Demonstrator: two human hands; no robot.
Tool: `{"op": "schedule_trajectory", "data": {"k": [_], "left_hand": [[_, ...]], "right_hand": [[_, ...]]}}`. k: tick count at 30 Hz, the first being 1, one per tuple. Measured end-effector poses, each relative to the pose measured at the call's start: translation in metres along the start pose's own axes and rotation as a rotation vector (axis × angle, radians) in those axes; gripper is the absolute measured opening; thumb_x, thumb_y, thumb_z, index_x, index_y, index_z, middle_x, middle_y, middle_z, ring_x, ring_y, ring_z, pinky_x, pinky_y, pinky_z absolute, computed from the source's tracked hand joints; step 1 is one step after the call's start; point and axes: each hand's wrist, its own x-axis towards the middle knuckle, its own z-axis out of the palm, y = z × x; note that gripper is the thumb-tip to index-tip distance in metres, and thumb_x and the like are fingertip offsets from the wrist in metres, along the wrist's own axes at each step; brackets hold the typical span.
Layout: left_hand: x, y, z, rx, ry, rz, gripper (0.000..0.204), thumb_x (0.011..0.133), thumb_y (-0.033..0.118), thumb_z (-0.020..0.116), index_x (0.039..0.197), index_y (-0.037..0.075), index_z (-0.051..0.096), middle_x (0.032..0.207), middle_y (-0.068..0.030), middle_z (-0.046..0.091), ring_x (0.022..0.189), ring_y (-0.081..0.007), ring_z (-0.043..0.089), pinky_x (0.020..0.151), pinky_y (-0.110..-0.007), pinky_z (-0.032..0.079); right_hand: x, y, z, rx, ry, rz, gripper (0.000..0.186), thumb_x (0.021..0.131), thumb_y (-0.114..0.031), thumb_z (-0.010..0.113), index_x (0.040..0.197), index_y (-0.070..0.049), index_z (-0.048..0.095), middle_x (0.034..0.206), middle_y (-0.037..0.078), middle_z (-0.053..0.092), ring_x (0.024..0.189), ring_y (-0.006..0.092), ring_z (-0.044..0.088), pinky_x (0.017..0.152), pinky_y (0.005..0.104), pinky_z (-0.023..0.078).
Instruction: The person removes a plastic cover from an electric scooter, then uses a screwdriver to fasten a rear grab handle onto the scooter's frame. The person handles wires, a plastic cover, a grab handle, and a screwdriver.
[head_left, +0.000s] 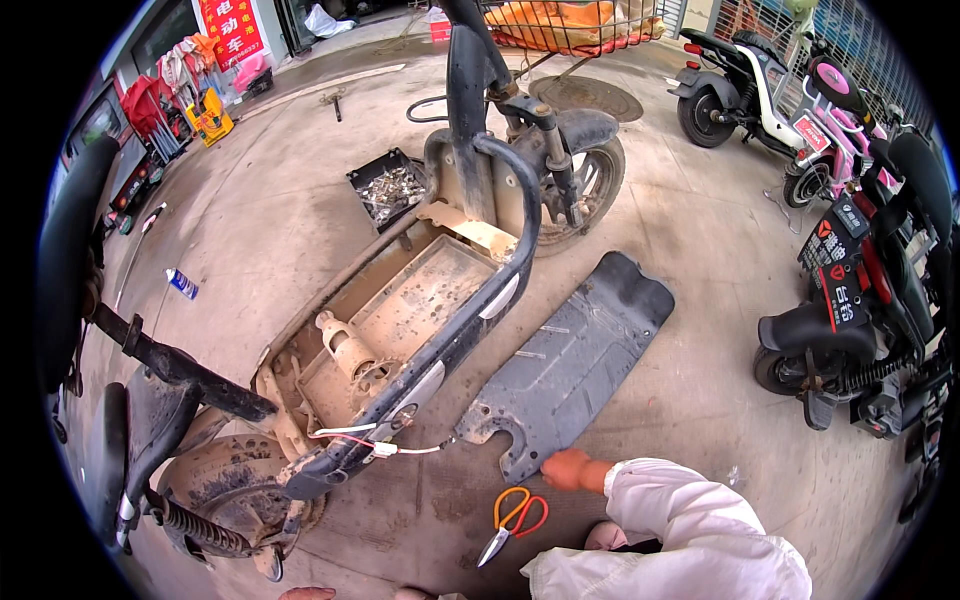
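Bare concrete floor (690,260) to the right is open, but scissors (512,520), footboard panel (570,360) and scooter frame (440,330) block the left side.

Ahead of you a black tray of screws (388,187) sits on the concrete floor (700,250). Parked scooters, one white (745,95), one pink (835,125), one black (860,300), line your right, and a small blue tube (182,284) lies off left.

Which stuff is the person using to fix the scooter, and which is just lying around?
In use: right hand touching the black floor panel; orange scissors; stripped scooter; its loose wires.

Lying about: tray of screws; blue tube; parked scooters.
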Motion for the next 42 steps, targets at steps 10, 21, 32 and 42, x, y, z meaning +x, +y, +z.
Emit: {"op": "schedule_trajectory", "data": {"k": [10,21,32,42], "left_hand": [[0.0022,0.0054,-0.0017,0.041,-0.014,0.009,0.017,0.097,0.013,0.062,0.105,-0.001,0.068,0.082,-0.0052,0.063,0.074,-0.0113,0.055,0.068,-0.025,0.045],[0.0029,0.0010,-0.0014,0.071,-0.005,0.057,0.016,0.097,0.013,0.062,0.103,-0.001,0.069,0.079,-0.0047,0.063,0.073,-0.0114,0.056,0.066,-0.025,0.046],[0.0054,-0.0001,-0.0034,0.092,-0.009,0.063,0.016,0.097,0.013,0.063,0.103,-0.001,0.069,0.077,-0.0048,0.064,0.072,-0.0113,0.057,0.067,-0.025,0.046],[0.0039,0.0013,0.0000,0.058,-0.019,0.052,0.015,0.098,0.013,0.063,0.102,-0.001,0.069,0.079,-0.0049,0.064,0.073,-0.0113,0.057,0.068,-0.025,0.046]], "right_hand": [[-0.0018,-0.0015,-0.0003,-0.006,0.004,0.006,0.029,0.090,-0.032,0.057,0.094,-0.007,0.070,0.095,0.019,0.071,0.091,0.0392,0.069,0.080,0.0513,0.056],[-0.0021,-0.0002,0.0010,0.001,0.017,-0.017,0.029,0.090,-0.032,0.057,0.093,-0.006,0.069,0.093,0.020,0.071,0.089,0.0401,0.069,0.078,0.0520,0.055],[-0.0039,-0.0053,-0.0048,-0.001,0.017,-0.007,0.028,0.090,-0.032,0.058,0.093,-0.007,0.069,0.093,0.020,0.071,0.089,0.0400,0.069,0.077,0.0522,0.055],[-0.0074,-0.0051,-0.0026,0.005,0.001,0.007,0.028,0.089,-0.030,0.057,0.095,-0.006,0.071,0.096,0.019,0.072,0.091,0.0388,0.069,0.079,0.0508,0.056]]}}
